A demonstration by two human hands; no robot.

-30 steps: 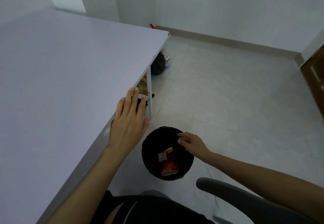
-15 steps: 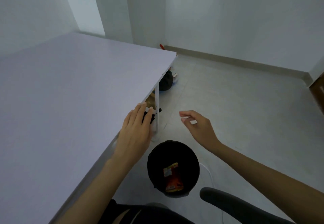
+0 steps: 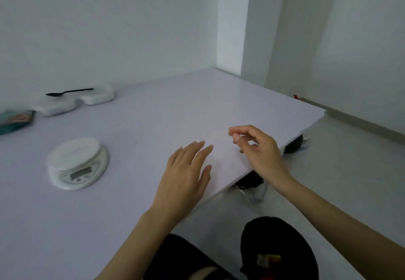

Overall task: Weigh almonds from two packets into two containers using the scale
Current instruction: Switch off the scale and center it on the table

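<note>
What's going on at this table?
A person sits at a pale table, holding nothing. The left hand is flat near the table edge and the right hand hangs loosely curled. The white kitchen scale has nothing on it. At the back are two white containers with a black spoon across them, beside a teal packet. A black bin on the floor holds a wrapper.

A black bin holding wrappers stands beside the white table
</note>
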